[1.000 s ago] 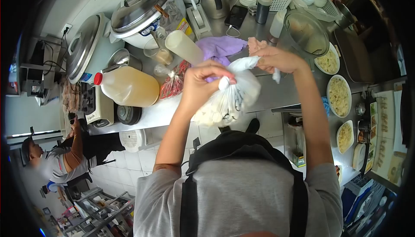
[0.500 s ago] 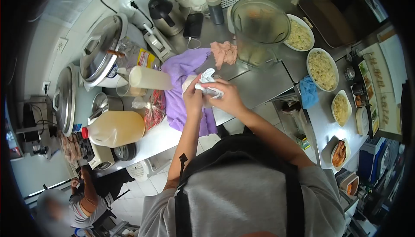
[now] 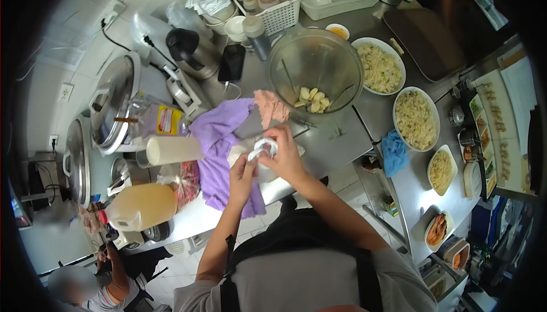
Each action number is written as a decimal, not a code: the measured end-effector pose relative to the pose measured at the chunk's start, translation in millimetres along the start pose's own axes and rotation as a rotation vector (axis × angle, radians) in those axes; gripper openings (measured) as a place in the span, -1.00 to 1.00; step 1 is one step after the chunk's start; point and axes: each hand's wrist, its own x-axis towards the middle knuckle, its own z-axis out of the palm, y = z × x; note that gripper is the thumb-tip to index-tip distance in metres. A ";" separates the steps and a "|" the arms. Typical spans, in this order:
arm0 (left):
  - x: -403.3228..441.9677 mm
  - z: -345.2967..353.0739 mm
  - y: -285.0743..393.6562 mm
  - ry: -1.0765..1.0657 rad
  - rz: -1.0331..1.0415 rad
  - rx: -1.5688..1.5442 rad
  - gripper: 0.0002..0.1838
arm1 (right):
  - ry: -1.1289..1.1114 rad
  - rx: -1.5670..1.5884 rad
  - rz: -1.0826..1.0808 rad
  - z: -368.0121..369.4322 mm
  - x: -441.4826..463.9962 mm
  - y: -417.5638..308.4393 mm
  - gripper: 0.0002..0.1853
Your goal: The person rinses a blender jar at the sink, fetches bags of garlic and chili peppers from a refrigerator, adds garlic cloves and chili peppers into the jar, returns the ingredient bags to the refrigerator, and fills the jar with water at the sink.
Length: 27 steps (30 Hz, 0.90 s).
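Both my hands are over the steel counter near its front edge, at the neck of a white plastic bag (image 3: 263, 148). My left hand (image 3: 243, 178) pinches the near left side of the gathered, ring-shaped neck. My right hand (image 3: 285, 155) has its fingers curled around the right side. The bag's pale body lies on the counter under my hands, and its contents are hidden. A purple towel (image 3: 219, 147) lies just left of it. Beyond my hands stands a large clear jar (image 3: 285, 93) with peeled garlic cloves (image 3: 313, 101) inside. A pink cloth (image 3: 270, 107) lies beside the jar.
At left are a jug of yellowish liquid (image 3: 145, 206), a white bottle (image 3: 174, 150) on its side and lidded pots (image 3: 117, 101). Rice dishes (image 3: 417, 119) and a blue cloth (image 3: 394, 152) are at right. Another person (image 3: 114, 289) is at lower left.
The crumpled white plastic between my hands is now spread into a ring-shaped neck. The view has shifted, showing the garlic inside the jar more clearly.
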 end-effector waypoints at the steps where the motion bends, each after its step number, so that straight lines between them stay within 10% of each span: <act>1: 2.5 2.9 3.0 -0.026 -0.012 0.015 -0.84 | -0.054 -0.034 -0.017 -3.9 1.8 5.3 -0.60; 12: -6.6 28.3 -20.9 0.319 -0.105 -0.083 -0.73 | -0.412 -0.107 0.032 -15.3 8.2 28.6 -0.77; 27: 14.0 26.6 4.4 0.130 -0.005 -0.105 -0.87 | -0.607 0.162 0.217 -22.7 23.9 27.4 -0.79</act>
